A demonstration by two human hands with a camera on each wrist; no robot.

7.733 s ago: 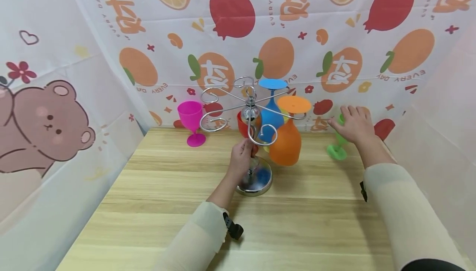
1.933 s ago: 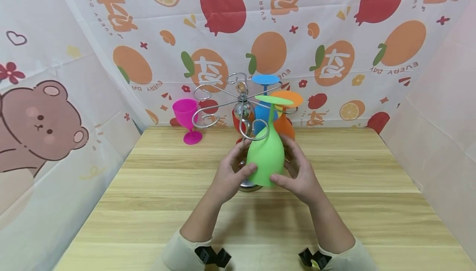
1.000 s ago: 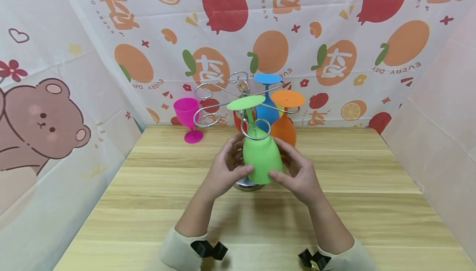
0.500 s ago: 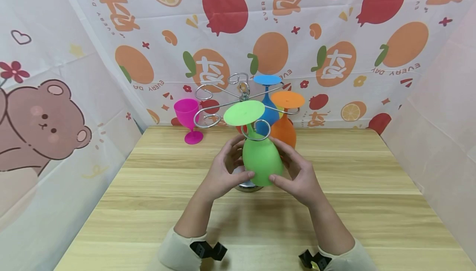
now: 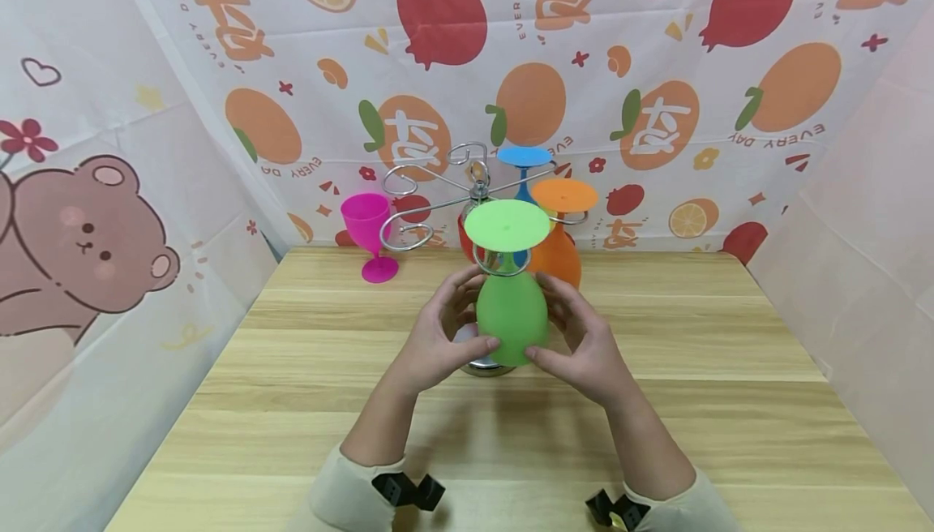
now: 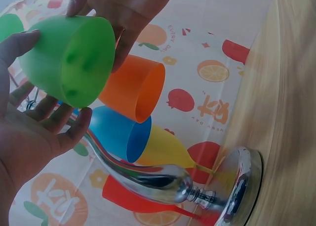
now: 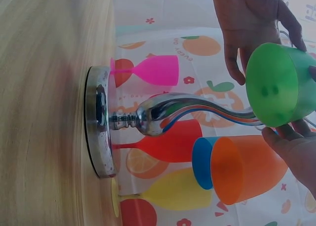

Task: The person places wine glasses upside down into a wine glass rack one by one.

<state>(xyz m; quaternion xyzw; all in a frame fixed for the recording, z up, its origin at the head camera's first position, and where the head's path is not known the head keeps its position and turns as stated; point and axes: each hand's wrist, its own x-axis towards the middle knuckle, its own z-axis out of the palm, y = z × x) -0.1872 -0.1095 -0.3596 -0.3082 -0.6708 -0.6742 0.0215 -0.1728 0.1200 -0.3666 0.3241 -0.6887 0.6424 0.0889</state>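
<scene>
Left hand [image 5: 443, 339] and right hand [image 5: 585, 343] curl their fingers round the upended green goblet [image 5: 512, 317], at the rack's [image 7: 150, 114] front loop — orange goblet [image 7: 247, 169] and blue goblet [image 6: 119, 133] hang behind, red goblet [image 7: 170, 142] and yellow goblet [image 7: 180, 190] stand beyond, pink goblet [image 5: 366, 222] near the worktop's [image 5: 700, 402] back-left corner.

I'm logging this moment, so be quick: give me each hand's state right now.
Left hand: holding the upside-down green goblet from its left side.
Right hand: holding the same green goblet from its right side.
</scene>
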